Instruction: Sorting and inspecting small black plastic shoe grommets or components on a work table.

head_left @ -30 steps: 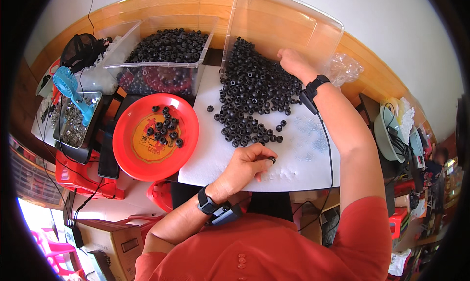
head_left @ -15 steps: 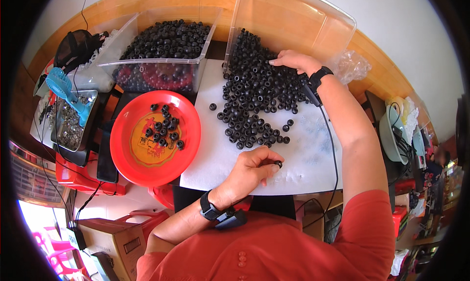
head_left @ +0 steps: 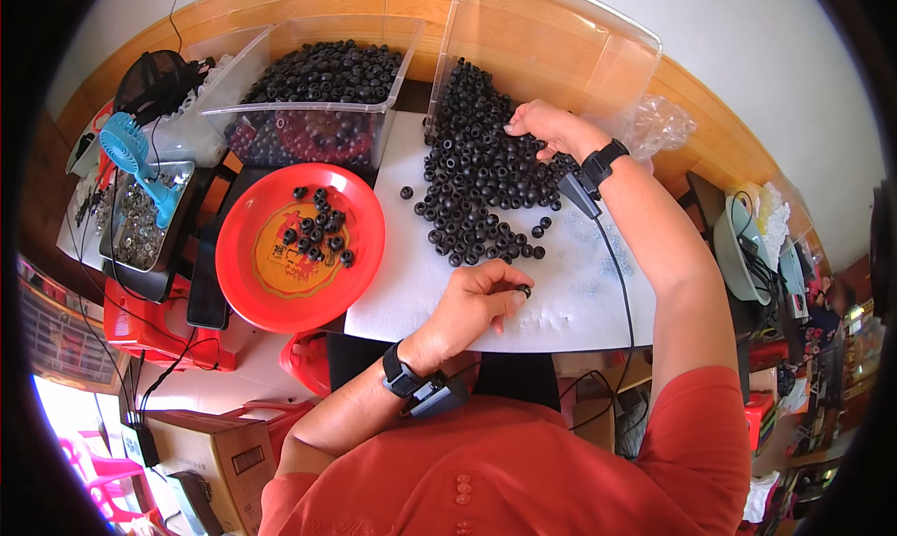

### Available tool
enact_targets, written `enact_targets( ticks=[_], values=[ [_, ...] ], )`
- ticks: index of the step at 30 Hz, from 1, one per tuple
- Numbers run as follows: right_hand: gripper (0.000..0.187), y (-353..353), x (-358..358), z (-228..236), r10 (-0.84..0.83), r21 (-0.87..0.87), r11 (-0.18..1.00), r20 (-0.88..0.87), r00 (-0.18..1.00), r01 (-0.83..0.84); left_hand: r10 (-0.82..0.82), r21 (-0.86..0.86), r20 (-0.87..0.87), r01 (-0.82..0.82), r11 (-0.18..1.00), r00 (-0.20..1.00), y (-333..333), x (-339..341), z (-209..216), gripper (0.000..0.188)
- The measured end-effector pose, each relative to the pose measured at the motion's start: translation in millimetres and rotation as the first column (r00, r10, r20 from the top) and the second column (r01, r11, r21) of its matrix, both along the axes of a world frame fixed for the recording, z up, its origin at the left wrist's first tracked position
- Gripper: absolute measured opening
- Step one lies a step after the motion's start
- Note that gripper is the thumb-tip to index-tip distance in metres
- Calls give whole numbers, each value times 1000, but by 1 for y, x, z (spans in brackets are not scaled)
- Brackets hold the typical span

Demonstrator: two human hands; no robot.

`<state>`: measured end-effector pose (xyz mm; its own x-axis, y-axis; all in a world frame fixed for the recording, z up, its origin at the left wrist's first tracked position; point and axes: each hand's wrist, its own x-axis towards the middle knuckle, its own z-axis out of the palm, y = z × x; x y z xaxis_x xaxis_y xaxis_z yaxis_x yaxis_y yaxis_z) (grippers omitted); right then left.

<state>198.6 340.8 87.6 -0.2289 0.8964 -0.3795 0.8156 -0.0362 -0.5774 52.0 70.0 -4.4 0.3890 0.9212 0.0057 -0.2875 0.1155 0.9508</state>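
My left hand (head_left: 472, 307) is above the near part of a white foam sheet (head_left: 411, 298), thumb and fingertip pinching one black bead (head_left: 524, 291). My right hand (head_left: 556, 129) reaches to the far right of a big heap of black beads (head_left: 486, 171), its bent fingers apart and touching the heap; no bead shows in it. The beads are round with a wide hole. To the left, a red plate (head_left: 360, 256) with a yellow printed middle bears a small group of the same beads. Both wrists wear black straps with small devices.
A clear plastic bin (head_left: 402, 64) full of black beads stands at the back left. Behind the heap a second clear bin (head_left: 561, 31) is tipped up. A metal tray (head_left: 135, 228) of small parts and a blue fan (head_left: 126, 143) lie far left. A cable (head_left: 621, 284) runs from my right wrist.
My right hand has drawn slightly left, its fingers spreading over the heap. My left hand still pinches its bead, nearly in place. The whole view has shifted a little.
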Motion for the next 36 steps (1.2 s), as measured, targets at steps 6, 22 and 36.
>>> enact_targets(
  ticks=[6, 22, 36],
  values=[
    [30, -42, -1, 15, 87, -27, 995, -114, 990, -91, 25, 22, -36, -24, 999, 999, 1, 2, 2, 17],
    [40, -114, 3, 19, 152, -50, 984, -284, 947, -173, 65, 12, -39, -65, 998, 997, 1, 2, 2, 18],
    [48, -144, -1, 31, 191, -47, 973, -374, 908, -224, 74, 35, -20, -74, 997, 997, -2, 1, 6, 17]
  ],
)
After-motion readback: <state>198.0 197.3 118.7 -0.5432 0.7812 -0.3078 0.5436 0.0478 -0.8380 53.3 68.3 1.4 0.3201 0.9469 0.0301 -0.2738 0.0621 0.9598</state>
